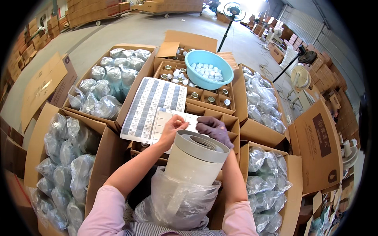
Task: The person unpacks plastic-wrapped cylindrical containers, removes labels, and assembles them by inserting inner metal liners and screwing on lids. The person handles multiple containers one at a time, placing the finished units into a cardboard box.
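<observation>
In the near middle, serving as worktop, an open divided carton [235,126]. Laid across its left side, a large printed sheet [151,98]; overlapping that, a smaller white sheet [158,125]. Just beyond, a second divided carton [226,110], with a light-blue basin [212,57] set on its far right part and capped bottles [195,95] standing in the compartments, loose white caps [175,80] among them. Farther off, a smooth grey floor [134,35], carrying wheeled carts of stacked cartons [94,11] at far left and loose cables at right.
</observation>
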Demonstrator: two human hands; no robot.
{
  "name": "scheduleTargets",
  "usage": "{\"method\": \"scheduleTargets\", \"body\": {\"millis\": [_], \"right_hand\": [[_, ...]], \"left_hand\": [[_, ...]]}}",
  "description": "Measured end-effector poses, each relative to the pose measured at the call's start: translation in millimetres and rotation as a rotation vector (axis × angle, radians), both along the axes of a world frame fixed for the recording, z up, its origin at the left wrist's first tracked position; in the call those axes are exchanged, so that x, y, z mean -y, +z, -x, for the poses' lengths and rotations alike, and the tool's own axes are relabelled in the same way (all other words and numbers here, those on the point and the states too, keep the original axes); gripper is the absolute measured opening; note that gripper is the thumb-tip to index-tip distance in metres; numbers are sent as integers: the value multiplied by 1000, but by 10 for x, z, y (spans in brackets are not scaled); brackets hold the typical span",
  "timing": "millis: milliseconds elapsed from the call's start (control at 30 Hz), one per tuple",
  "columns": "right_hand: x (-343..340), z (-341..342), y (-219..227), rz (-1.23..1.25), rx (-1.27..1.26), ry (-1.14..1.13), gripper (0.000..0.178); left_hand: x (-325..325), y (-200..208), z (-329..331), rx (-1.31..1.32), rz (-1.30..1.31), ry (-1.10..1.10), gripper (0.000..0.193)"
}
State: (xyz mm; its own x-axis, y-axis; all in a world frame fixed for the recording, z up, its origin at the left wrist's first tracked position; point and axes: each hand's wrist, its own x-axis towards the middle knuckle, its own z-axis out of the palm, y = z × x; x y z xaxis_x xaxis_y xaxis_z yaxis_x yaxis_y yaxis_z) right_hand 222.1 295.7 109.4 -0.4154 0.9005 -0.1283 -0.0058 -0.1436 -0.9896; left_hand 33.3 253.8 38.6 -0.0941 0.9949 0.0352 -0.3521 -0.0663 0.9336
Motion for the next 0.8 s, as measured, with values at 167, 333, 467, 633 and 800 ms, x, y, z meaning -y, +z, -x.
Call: {"method": "scheduleTargets", "body": {"millis": [167, 333, 467, 633, 800], "right_hand": [[155, 410, -158, 45, -82, -15, 21], [184, 488, -426, -57, -152, -30, 30], [239, 575, -490, -124, -100, -89, 31], [299, 575, -528, -303, 137, -146, 29], [131, 553, -757, -133, 88, -61, 34]], "left_hand": [[-29, -48, -38, 229, 70, -94, 15], [39, -67, -19, 333, 216, -108, 14], [99, -34, 38, 617, 204, -226, 14], [115, -67, 32, 695, 197, -199, 13], [113, -39, 70, 375, 267, 40, 4]]}}
